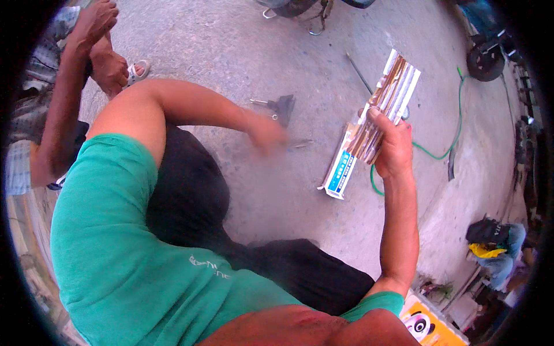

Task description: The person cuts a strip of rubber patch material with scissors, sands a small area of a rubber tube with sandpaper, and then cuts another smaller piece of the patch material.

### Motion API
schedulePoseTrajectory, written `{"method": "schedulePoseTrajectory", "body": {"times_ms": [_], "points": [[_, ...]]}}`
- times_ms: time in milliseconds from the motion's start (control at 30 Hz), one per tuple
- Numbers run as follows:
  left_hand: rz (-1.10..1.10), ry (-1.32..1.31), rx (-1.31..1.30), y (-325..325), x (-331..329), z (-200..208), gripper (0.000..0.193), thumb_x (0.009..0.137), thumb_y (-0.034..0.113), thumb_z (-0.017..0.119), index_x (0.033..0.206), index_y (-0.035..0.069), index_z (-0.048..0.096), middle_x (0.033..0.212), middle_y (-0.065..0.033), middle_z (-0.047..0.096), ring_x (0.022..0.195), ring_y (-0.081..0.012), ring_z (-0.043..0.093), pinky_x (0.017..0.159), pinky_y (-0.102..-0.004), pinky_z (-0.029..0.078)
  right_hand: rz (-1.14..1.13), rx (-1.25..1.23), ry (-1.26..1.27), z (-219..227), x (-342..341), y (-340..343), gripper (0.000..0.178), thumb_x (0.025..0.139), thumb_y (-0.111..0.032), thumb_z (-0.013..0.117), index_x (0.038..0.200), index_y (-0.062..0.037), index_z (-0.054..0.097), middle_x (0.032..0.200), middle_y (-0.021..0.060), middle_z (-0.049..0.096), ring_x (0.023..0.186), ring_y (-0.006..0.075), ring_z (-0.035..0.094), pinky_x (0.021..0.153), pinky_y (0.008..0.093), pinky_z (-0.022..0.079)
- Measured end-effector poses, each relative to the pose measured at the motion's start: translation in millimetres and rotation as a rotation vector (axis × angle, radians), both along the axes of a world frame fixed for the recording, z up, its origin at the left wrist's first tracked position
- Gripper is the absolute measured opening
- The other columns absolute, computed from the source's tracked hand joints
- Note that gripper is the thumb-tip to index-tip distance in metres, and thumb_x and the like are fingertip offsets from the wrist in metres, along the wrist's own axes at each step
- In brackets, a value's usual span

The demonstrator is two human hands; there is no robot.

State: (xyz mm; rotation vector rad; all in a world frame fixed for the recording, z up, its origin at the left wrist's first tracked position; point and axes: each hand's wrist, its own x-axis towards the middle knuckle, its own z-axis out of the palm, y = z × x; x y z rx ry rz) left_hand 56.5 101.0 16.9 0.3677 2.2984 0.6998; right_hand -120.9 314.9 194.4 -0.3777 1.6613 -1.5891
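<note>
Two hands busy: right hand (394, 151) clamped on long flat carton (372, 124), held up off the concrete floor (277, 196). Left hand (266, 135) blurred, low by small black tool (281, 107); grip can't tell. Looks like fetch-tool step; next needs a clean grab w/ left.

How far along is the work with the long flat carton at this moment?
Done: the long white, blue and brown flat carton is off the concrete ground, gripped in the right hand. In hand: the blurred left hand reaches down near a black-handled metal tool. Left: the carton looks unopened, though its ends are hard to judge.
</note>
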Motion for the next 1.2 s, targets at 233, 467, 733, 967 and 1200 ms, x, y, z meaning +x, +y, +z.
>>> {"method": "schedulePoseTrajectory", "body": {"times_ms": [233, 467, 733, 967, 1200], "points": [[0.357, 0.948, 0.073, -1, -69, 121, 0.020, 0.086, 0.024, 0.066, 0.101, 0.012, 0.066, 0.097, -0.0140, 0.065, 0.094, -0.0348, 0.063, 0.078, -0.0491, 0.051, 0.049, 0.095, 0.072, 2, -5, 8, 0.038, 0.089, -0.026, 0.070, 0.114, 0.0021, 0.063, 0.092, 0.0084, 0.067, 0.077, 0.0166, 0.068, 0.069, 0.0336, 0.057], [-0.099, 1.424, 0.091, -9, -90, 195, 0.024, 0.081, 0.019, 0.074, 0.102, 0.013, 0.065, 0.108, -0.0056, 0.061, 0.106, -0.0275, 0.057, 0.092, -0.0479, 0.043, 0.205, 0.150, 0.049, -2, -6, 7, 0.034, 0.087, -0.024, 0.068, 0.108, 0.0017, 0.063, 0.091, 0.0066, 0.066, 0.076, 0.0137, 0.066, 0.067, 0.0299, 0.054], [0.015, 1.100, 0.254, -1, -89, 203, 0.017, 0.084, 0.019, 0.069, 0.096, 0.008, 0.065, 0.095, -0.0085, 0.062, 0.092, -0.0288, 0.062, 0.079, -0.0444, 0.047, 0.413, 0.160, 0.167, -3, -31, 18, 0.047, 0.103, -0.041, 0.046, 0.117, 0.0006, 0.064, 0.095, 0.0091, 0.070, 0.082, 0.0170, 0.066, 0.076, 0.0308, 0.051], [0.214, 0.737, 0.343, -5, -87, 205, 0.022, 0.087, 0.022, 0.065, 0.094, 0.001, 0.066, 0.083, -0.0142, 0.062, 0.077, -0.0312, 0.063, 0.070, -0.0426, 0.050, 0.231, -0.029, 0.310, 64, -51, 30, 0.047, 0.097, -0.042, 0.059, 0.116, 0.0004, 0.068, 0.103, 0.0094, 0.072, 0.092, 0.0184, 0.067, 0.084, 0.0320, 0.051], [0.307, 0.594, 0.418, 2, -91, 215, 0.027, 0.085, 0.025, 0.067, 0.095, 0.000, 0.067, 0.085, -0.0147, 0.064, 0.078, -0.0264, 0.064, 0.071, -0.0388, 0.050, 0.342, 0.158, 0.750, 68, -10, 14, 0.028, 0.090, -0.025, 0.069, 0.099, 0.0013, 0.072, 0.087, 0.0047, 0.070, 0.081, 0.0124, 0.064, 0.076, 0.0271, 0.051]]}}
